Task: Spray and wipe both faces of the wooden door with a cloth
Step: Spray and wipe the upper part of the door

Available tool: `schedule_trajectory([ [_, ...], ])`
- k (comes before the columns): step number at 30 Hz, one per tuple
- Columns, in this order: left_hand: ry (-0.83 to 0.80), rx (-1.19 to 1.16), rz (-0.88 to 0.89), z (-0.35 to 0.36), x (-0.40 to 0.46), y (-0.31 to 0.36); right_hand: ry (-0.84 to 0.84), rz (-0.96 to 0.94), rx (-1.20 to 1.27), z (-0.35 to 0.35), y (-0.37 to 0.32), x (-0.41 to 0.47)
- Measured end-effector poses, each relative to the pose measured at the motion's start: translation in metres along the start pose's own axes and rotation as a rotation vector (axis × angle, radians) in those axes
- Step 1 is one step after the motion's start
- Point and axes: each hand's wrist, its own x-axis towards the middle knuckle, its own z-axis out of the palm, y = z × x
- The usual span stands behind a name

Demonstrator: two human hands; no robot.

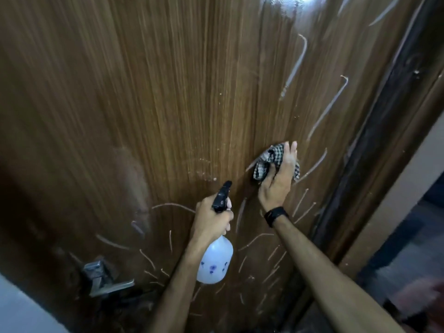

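Right grip [278,179] presses cloth [266,162] against door [168,92]

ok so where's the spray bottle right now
In the head view, the spray bottle is at lower centre, gripped by the left hand close to the door, just left of the right hand pressing the checked cloth.

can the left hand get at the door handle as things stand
Probably not to grip it. The path down to the door handle looks free, but the left hand is holding the spray bottle by its trigger head, so its fingers are occupied.
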Motion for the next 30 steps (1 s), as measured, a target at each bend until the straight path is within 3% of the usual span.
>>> schedule_trajectory([
  [4,-0.026,0.038,0.013,0.022,0.006,0.007,-0.027,-0.175,-0.078,0.007,0.009,0.033],
  [9,0.052,0.04,0.021,0.039,0.011,0.012,-0.233,-0.481,-0.222,0.014,0.051,-0.011],
  [12,0.103,0.038,-0.009,0.045,0.012,0.01,-0.245,-0.455,-0.217,0.012,0.058,-0.017],
  [16,0.17,-0.016,-0.018,0.044,0.009,0.016,-0.079,-0.355,-0.146,0.017,0.02,0.039],
  [20,0.255,-0.081,0.029,0.042,0.01,0.04,-0.034,-0.533,-0.164,0.024,-0.002,0.068],
  [24,0.366,-0.089,0.068,0.04,0.009,0.05,-0.18,-0.662,-0.184,0.019,0.029,0.021],
  [27,0.359,-0.042,0.067,0.053,0.001,0.057,-0.264,-0.526,-0.219,0.005,0.066,-0.003],
  [30,0.326,-0.004,0.082,0.06,0.001,0.073,-0.17,-0.283,-0.139,-0.003,0.057,0.036],
])
